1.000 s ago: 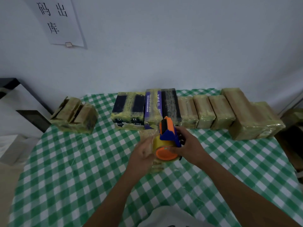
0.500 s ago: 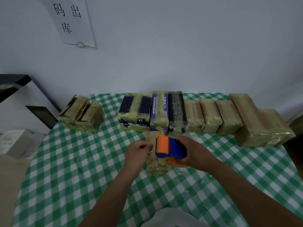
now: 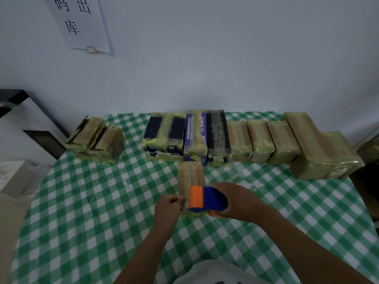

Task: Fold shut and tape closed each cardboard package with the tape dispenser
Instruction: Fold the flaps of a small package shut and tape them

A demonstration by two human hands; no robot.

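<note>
Cardboard box lies lengthwise on the surface, just before the taped row. Right hand grips the dispenser over its near end; left hand curled at its left edge, what it pinches not discernible. Risk: if the left hand does not steady the box, the dispenser's pull could drag it and skew the seal.

tape dispenser tipped flat, drawn nearer along package
</note>
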